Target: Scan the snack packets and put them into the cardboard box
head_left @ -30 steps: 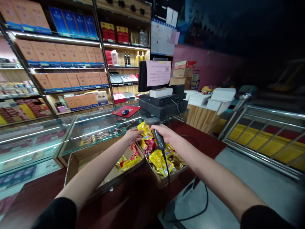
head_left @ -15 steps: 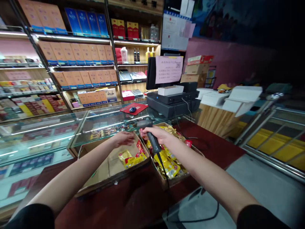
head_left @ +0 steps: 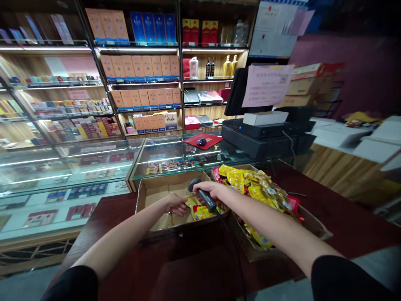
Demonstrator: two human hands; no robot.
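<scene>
My right hand [head_left: 208, 189] is wrapped round a black handheld scanner [head_left: 208, 201], its head pointing left over the left cardboard box [head_left: 153, 192] and its cable trailing down. Inside that box, my left hand [head_left: 176, 205] has its fingers bent together at the edge of a yellow packet [head_left: 191, 205]; its fingertips appear to pinch it. Red and yellow packets [head_left: 202, 212] lie at the box's right end, partly under the scanner. A second cardboard box [head_left: 250, 253], heaped with yellow, gold and red packets [head_left: 257, 188], stands beside it under my right forearm.
Both boxes rest on a dark red tabletop [head_left: 194, 259]. Behind are a glass counter [head_left: 169, 154], a mouse [head_left: 201, 142] on a red mat, and a monitor [head_left: 236, 92] above a black cash drawer [head_left: 260, 140]. Stocked shelves line the back wall.
The view has turned left. My left hand has lowered into the left box to a yellow packet. My right hand has brought the scanner from the right box over the left one.
</scene>
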